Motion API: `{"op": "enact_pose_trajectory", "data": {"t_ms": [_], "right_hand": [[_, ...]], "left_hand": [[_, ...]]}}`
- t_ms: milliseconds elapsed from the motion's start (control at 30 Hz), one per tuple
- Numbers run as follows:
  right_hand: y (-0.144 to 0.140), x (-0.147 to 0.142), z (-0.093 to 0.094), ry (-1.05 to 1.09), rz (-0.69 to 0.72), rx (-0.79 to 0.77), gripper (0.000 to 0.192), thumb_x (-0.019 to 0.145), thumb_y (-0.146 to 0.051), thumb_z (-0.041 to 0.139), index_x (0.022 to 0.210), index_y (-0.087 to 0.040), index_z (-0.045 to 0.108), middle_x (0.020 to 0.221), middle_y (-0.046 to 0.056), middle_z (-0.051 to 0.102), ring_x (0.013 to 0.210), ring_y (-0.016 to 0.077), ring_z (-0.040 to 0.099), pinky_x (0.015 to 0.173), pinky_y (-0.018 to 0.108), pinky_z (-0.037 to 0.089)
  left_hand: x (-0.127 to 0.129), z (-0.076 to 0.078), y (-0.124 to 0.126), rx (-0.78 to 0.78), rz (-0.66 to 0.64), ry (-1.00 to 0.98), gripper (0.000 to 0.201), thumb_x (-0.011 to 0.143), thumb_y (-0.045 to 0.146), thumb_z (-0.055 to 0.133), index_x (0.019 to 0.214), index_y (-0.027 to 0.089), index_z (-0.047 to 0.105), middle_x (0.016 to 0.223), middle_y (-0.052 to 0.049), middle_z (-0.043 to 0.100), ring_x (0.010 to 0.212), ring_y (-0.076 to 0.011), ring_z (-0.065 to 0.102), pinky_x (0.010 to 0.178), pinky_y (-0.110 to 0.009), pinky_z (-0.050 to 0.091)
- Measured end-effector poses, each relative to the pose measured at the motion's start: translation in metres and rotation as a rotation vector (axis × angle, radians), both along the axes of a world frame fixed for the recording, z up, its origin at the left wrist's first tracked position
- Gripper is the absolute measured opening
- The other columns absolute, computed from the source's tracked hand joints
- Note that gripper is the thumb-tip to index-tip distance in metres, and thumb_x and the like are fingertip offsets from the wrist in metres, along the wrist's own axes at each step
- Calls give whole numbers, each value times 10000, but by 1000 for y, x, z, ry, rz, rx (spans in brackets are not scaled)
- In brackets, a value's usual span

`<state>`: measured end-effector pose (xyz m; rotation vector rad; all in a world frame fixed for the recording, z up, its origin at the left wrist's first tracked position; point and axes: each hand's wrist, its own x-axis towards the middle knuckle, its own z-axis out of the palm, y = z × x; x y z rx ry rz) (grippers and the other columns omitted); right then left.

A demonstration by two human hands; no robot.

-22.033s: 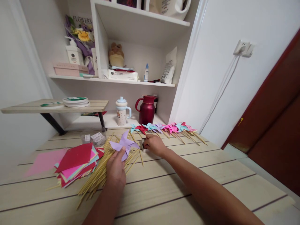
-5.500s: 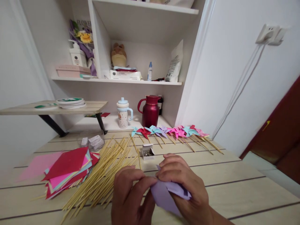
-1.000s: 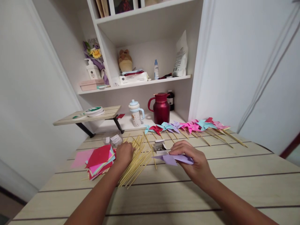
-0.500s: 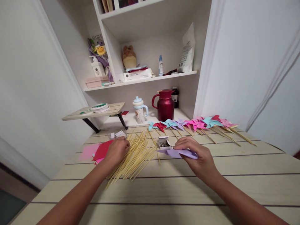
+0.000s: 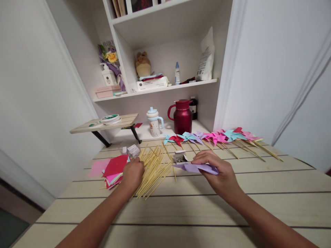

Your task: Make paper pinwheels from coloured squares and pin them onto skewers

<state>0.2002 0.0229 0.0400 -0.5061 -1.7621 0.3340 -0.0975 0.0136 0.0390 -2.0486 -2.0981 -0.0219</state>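
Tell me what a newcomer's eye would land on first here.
Probably the row of bright paper pinwheels along the back right of the table, with the dark red jug standing behind the row's left end. Next, the purple paper pinwheel, seen nearly edge-on in the right hand, close to a small open box. Left of centre, the left hand is at the pile of yellow sticks.

The pinwheel (image 5: 193,168), held spread in the left hand (image 5: 132,174) left of the box (image 5: 180,153) at first, then gripped by both hands on the near side of the box, had passed to the right hand (image 5: 219,170) alone, off the near right corner of the box, and showed nearly edge-on. The left hand had gone to the sticks (image 5: 155,169), left of the box; over the last half second it came slightly nearer, uncovering more papers (image 5: 117,166).
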Motion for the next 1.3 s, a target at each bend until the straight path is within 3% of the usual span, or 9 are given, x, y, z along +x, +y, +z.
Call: {"op": "enact_pose_trajectory", "data": {"t_ms": [300,533,833,1033,1200,1300], "right_hand": [[1,0,0,-20,3,1,128,877,-120,615,889,-236,669,844,59,668,835,227,625,738,380,495],[2,1,-1,-25,4,-3,133,879,-116,608,895,-233,669,847,62,666,844,228,625,745,382,501],[3,-1,-1,-31,-3,-4,123,890,-150,591,888,-236,679,833,71,683,818,238,641,723,392,513],[4,-2,-3,-29,10,0,124,877,-123,610,885,-233,667,831,59,672,815,222,630,729,377,499],[5,-2,-5,-16,16,-74,92,885,-161,618,874,-231,676,832,55,675,819,222,636,735,372,497],[7,1,-6,26,2,-175,44,884,-211,640,870,-225,679,858,58,689,829,223,648,734,363,502]], "left_hand": [[13,-1,4,38,-3,5,341,956,257,386,902,154,707,1036,-137,621,957,-263,592,794,-365,409],[14,-12,9,23,9,-25,236,891,213,504,861,129,723,995,-135,648,952,-257,603,818,-352,413],[12,-17,13,98,81,-204,231,860,166,496,753,139,698,902,-132,664,902,-251,625,765,-342,409],[11,-15,12,228,105,-474,152,802,138,545,716,173,666,922,-111,677,979,-262,610,883,-367,409],[30,9,13,335,87,-874,124,745,143,638,634,197,643,1168,-86,673,1159,-268,558,1071,-408,329],[52,21,16,318,98,-1226,99,754,197,677,656,195,669,1152,-75,700,1116,-255,604,1004,-385,425]]}}
